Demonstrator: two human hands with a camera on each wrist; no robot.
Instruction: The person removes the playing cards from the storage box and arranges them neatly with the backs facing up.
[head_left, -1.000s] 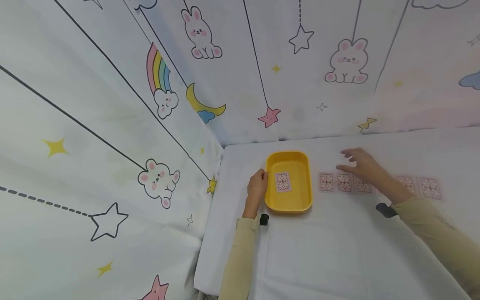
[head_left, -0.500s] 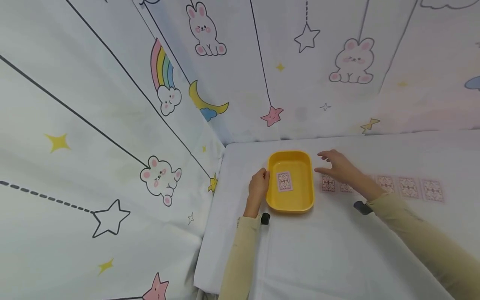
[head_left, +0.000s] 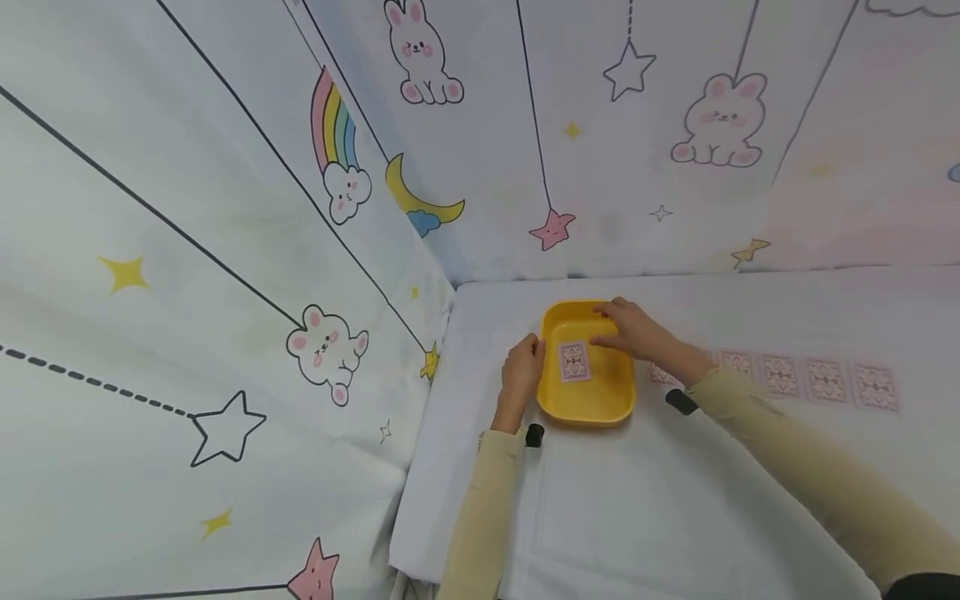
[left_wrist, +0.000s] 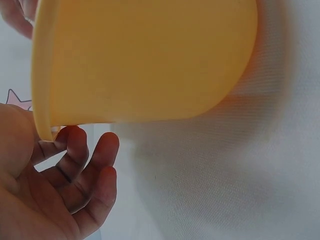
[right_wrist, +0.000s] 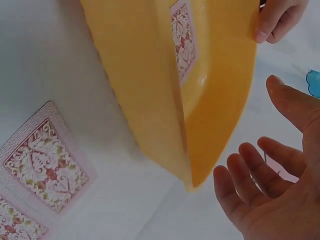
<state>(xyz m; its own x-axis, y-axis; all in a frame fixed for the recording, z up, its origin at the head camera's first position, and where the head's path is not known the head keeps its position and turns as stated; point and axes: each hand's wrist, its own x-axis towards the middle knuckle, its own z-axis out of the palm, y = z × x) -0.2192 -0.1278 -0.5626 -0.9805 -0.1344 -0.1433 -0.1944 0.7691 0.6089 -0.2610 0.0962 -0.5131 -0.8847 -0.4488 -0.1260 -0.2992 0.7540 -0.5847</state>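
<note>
A yellow plastic tray point(head_left: 588, 407) is on the white table, with one playing card point(head_left: 575, 362) lying patterned back up inside it. My left hand point(head_left: 521, 367) grips the tray's left rim; in the left wrist view its fingers point(left_wrist: 106, 150) curl beneath the rim. Over the tray's right side is my right hand point(head_left: 641, 332), fingers spread and loosely bent, holding nothing. From the right wrist view, that hand point(right_wrist: 272, 185) appears apart from the tray wall point(right_wrist: 145, 90). Several more cards point(head_left: 825, 379) lie in a row to the right, partly hidden by my right forearm.
White cloth covers the table point(head_left: 675, 508). Behind it and to the left hang white curtains point(head_left: 495, 150) printed with rabbits, stars and a rainbow. A dark wrist-camera piece point(head_left: 681, 402) sits under the right wrist, another point(head_left: 534, 435) by the left.
My right hand has moved left, from above the row of cards to over the tray's right side, staying without anything in it. The left hand keeps its grip on the rim.
</note>
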